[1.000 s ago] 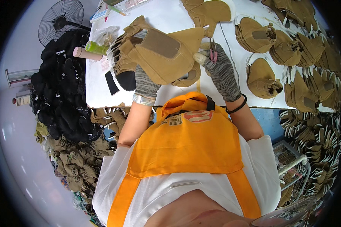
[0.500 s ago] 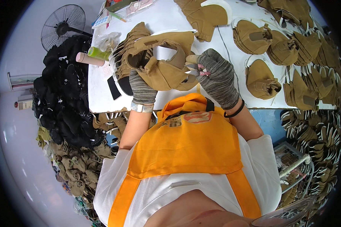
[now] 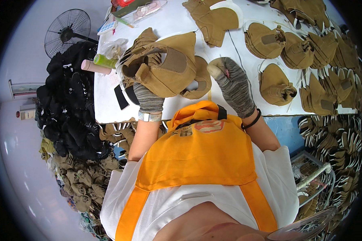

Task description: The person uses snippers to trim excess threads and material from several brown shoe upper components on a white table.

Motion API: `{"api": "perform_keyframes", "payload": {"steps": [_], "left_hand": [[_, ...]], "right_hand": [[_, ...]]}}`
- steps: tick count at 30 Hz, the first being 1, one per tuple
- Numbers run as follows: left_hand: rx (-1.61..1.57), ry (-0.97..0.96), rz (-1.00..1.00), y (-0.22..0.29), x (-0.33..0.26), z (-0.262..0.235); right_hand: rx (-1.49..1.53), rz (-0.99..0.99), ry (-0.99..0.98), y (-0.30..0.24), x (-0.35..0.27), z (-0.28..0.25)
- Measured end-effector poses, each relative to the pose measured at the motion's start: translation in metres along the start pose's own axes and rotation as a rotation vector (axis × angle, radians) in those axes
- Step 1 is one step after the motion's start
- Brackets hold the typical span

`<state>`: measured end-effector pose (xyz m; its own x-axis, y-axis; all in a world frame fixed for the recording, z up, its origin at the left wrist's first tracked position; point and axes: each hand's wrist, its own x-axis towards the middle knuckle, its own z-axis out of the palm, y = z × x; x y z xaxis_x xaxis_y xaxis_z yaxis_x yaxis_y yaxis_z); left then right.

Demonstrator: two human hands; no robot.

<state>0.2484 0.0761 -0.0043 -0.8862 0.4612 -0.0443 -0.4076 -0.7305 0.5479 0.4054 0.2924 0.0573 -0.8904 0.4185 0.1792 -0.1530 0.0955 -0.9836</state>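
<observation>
While I stood near the white bench (image 3: pixel 106 111), I saw a person in an orange apron (image 3: pixel 197 156) at work with two hands in grey gloves. The left hand (image 3: pixel 148 97) held a brown shoe upper (image 3: pixel 171 70). Its fingers went out of sight under the upper, so I could not tell how far apart they were. The upper was tipped, and its dark opening was above those hidden fingers.

The right hand (image 3: pixel 231 82) was bent, and its fingers were curled in close around a small pink thing (image 3: pixel 227 74). Only a bit of pink showed, so I could not see its shape. The right fingers did not touch the upper. Another brown piece (image 3: pixel 200 82) with a hole in it lay between the two hands, just beside the right fingertips.

A stack of brown uppers (image 3: pixel 144 40) sat past the left fingers, partly behind the held one. To the left of the left fingers were a black flat thing (image 3: pixel 121 97), a pink bottle (image 3: pixel 95 67) and a green bottle (image 3: pixel 105 61). Big brown flat pieces (image 3: pixel 215 26) lay on the bench past the right fingers. To the right of those fingers stood a brown upper with a round front (image 3: pixel 276 82), and more brown bundles (image 3: pixel 265 40) were near it. Far off to the left of both hands was a fan (image 3: pixel 68 32), with a big black heap (image 3: pixel 70 96) near it.
</observation>
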Motion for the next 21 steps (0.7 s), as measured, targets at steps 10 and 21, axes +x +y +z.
{"api": "perform_keyframes", "payload": {"steps": [10, 21], "left_hand": [[0.020, -0.131, 0.010, 0.003, -0.001, 0.013], [-0.047, -0.315, 0.006, 0.002, -0.001, 0.014]], "right_hand": [[-0.123, -0.081, -0.067, 0.005, -0.016, 0.027], [-0.412, -0.352, -0.049, 0.014, -0.012, 0.027]]}}
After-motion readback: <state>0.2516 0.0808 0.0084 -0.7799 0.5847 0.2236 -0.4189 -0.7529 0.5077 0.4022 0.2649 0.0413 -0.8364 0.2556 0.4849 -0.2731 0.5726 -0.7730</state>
